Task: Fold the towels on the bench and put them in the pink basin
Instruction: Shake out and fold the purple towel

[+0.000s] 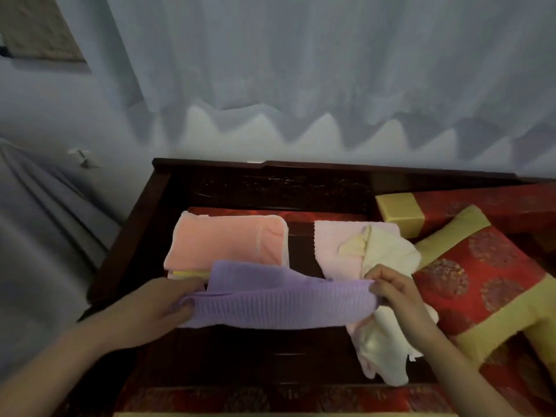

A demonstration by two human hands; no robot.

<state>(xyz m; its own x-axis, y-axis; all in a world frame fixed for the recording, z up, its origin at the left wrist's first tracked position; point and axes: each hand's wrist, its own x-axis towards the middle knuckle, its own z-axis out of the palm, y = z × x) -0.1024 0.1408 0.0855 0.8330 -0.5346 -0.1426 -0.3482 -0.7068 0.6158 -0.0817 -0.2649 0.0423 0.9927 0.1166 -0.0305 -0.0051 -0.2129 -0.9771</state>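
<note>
A purple ribbed towel (270, 299) is stretched between my hands above the dark wooden bench (240, 356). My left hand (162, 305) grips its left end and my right hand (391, 290) pinches its right end. Behind it a salmon-pink towel (228, 239) lies folded on a small stack, with a yellow edge showing underneath. To the right lies a loose heap of a pale pink towel (337, 248) and a cream towel (388, 254), partly under my right wrist. No pink basin is in view.
Red and gold cushions (481, 275) crowd the right side of the bench. The carved bench back (270, 185) rises behind the towels. A white curtain (301, 70) hangs beyond it. A red patterned cushion edge (270, 398) runs along the near side.
</note>
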